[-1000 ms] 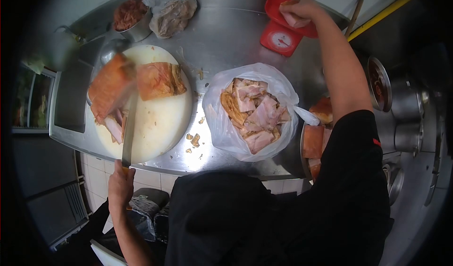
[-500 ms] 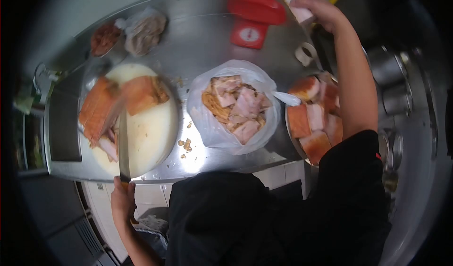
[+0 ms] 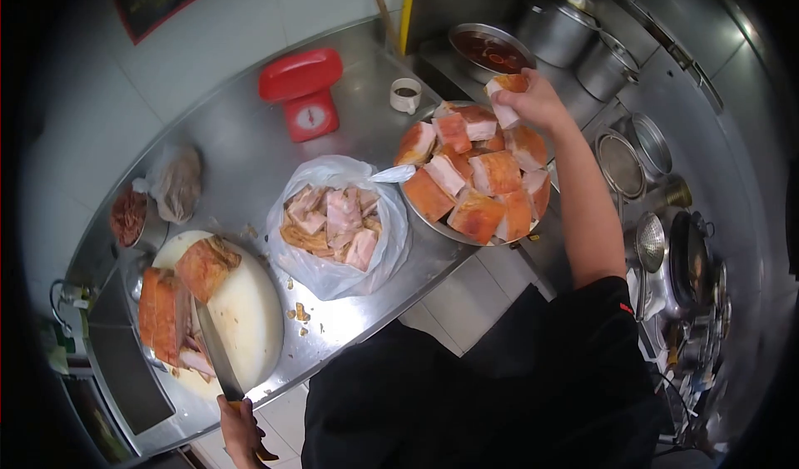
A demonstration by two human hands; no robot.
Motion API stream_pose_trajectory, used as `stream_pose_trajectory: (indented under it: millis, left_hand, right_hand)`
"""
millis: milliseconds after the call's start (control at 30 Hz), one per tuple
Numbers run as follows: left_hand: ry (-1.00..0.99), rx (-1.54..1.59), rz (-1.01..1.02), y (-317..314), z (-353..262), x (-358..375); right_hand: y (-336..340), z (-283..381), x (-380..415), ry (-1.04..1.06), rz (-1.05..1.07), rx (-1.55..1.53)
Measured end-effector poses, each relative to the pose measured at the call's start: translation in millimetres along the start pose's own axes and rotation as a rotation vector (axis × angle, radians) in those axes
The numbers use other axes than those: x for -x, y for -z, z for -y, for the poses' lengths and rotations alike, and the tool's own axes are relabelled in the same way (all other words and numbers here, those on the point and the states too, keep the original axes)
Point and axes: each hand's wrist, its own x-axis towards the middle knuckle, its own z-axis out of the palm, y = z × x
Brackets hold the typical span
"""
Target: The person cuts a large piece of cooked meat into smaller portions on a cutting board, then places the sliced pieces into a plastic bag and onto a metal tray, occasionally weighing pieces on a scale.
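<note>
My left hand (image 3: 240,431) is closed around the handle of a knife (image 3: 218,357), whose blade lies over the round white cutting board (image 3: 262,302). Beside the blade rest a large slab of roast pork (image 3: 160,315) and a smaller slab (image 3: 206,268), both with browned skin. Far to the right, my right hand (image 3: 530,103) grips a chunk of pork (image 3: 506,107) above the far edge of a round metal tray (image 3: 445,229) heaped with similar chunks. Between board and tray, a plastic bag (image 3: 391,248) stands open with cut meat (image 3: 343,219) inside.
A red scale (image 3: 310,111) and a white cup (image 3: 405,94) stand towards the back of the steel counter (image 3: 225,128). Behind the tray is a pan of dark red liquid (image 3: 491,50), near lidded pots (image 3: 559,32). A tied bag (image 3: 176,184) and a bowl of meat (image 3: 133,219) sit at left.
The view has turned to the right. My right hand has brought the pork chunk closer to the tray's far edge. The knife stays over the board in my left hand.
</note>
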Motion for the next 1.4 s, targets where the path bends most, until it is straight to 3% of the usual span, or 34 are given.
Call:
stream_pose_trajectory:
  millis: [100,233,367,467,600,633,733,767,867,900,933,967,1000,1033,1067,1100,1167,1200,1267,1333,1400]
  left_hand:
    - [-0.062,-0.02,0.007,2,-1,1]
    - [-0.093,-0.038,0.011,3,11,-8]
    - [-0.109,0.001,0.028,4,23,-14]
    - [-0.106,-0.268,0.129,13,16,-8]
    - [-0.08,-0.243,0.076,12,-4,5]
    - [-0.333,-0.34,0.074,10,45,-21]
    - [0.073,-0.252,0.19,16,16,-14]
    - [0.05,-0.305,0.147,14,5,-5]
    - [0.01,-0.189,0.077,8,14,-3]
    - [-0.107,-0.074,0.008,5,50,-24]
    - [-0.055,-0.09,-0.021,0,23,-9]
    - [0.08,-0.181,-0.071,1,-44,19]
    - [-0.017,-0.298,-0.19,-1,-45,22]
    - [0.01,-0.258,-0.228,-2,-47,32]
    - [0.064,-0.274,-0.209,2,-70,41]
    - [0.02,-0.284,-0.198,1,-76,48]
    - [0.109,-0.314,-0.118,-8,-75,48]
    - [0.129,-0.297,-0.093,-13,-70,48]
    - [0.108,-0.334,-0.129,-13,-70,60]
    - [0.126,-0.252,-0.112,-7,-64,82]
    - [0.148,-0.127,-0.104,1,-51,112]
  right_hand:
    - [-4,-6,16,-0.014,-0.163,0.076]
    - [-2,3,22,-0.013,-0.227,0.066]
    - [8,-14,-24,-0.054,-0.255,0.08]
    - [9,-45,-70,-0.136,-0.126,0.052]
    - [19,-65,-90,-0.11,0.177,-0.157]
    - [4,-100,-117,-0.085,0.206,-0.22]
    - [-3,-102,-133,-0.034,0.531,0.38]
    - [-13,-103,-131,0.039,0.563,0.634]
    - [-10,-103,-120,-0.1,0.646,0.317]
    - [-15,-120,-140,0.069,0.694,0.52]
    - [-13,-123,-141,0.228,0.729,0.521]
    - [-10,-133,-150,0.209,0.901,0.308]
    - [-10,-125,-150,0.109,0.88,0.398]
    - [-6,-149,-193,0.264,0.931,0.72]
    - [-5,-131,-202,0.293,0.797,0.869]
    - [-3,-51,-150,0.274,0.468,0.799]
    - [-40,-79,-229,0.419,0.634,0.07]
    - [-38,-19,-194,0.352,0.626,0.082]
    - [-71,88,-98,0.513,0.571,0.002]
    - [-96,174,-8,0.67,0.863,-0.009]
    - [-130,229,85,0.962,1.056,0.025]
